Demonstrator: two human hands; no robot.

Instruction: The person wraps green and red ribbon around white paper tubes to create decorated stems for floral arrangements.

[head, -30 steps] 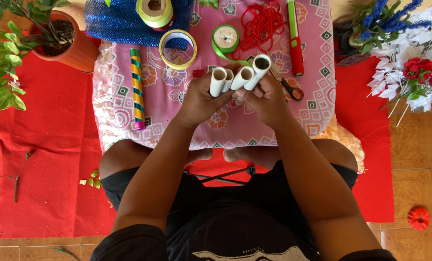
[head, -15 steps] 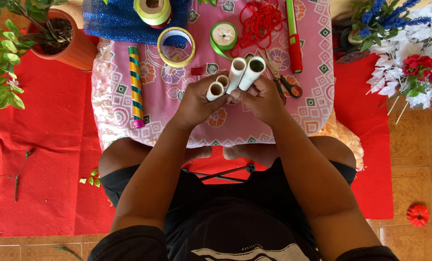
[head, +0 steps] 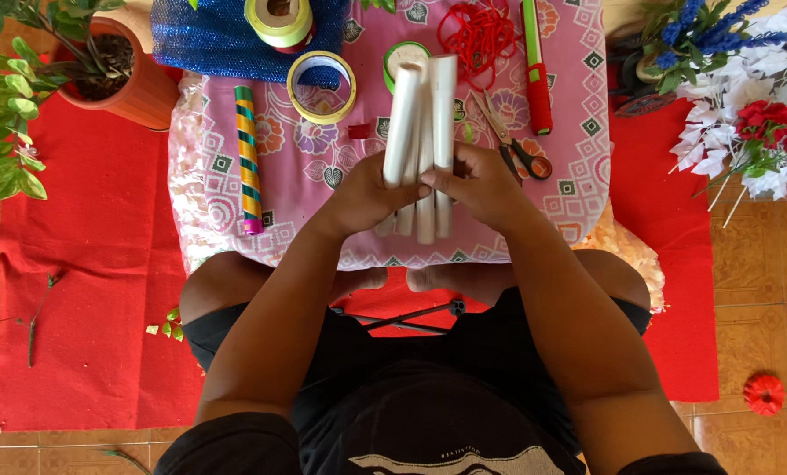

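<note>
Both of my hands grip a bundle of white tubes [head: 421, 123] side by side over a pink patterned cloth [head: 305, 176]. My left hand [head: 371, 198] wraps the bundle from the left. My right hand [head: 481, 185] holds it from the right, fingers over the tubes' lower half. The tubes now lie lengthwise, pointing away from me, their far ends near a green tape roll [head: 402, 62]. The tubes' near ends stick out below my fingers.
A striped tube [head: 249, 158], a yellow tape roll [head: 321, 84], scissors [head: 512, 141], red string [head: 477, 35] and a red and green cutter [head: 536, 70] lie on the cloth. A potted plant [head: 103, 70] stands far left, artificial flowers [head: 745, 105] far right, on a red mat [head: 94, 290].
The tubes have tipped from standing with their open ends towards the camera to lying lengthwise, pointing away. Both hands shifted their grip around the bundle and drew the tubes closer together.
</note>
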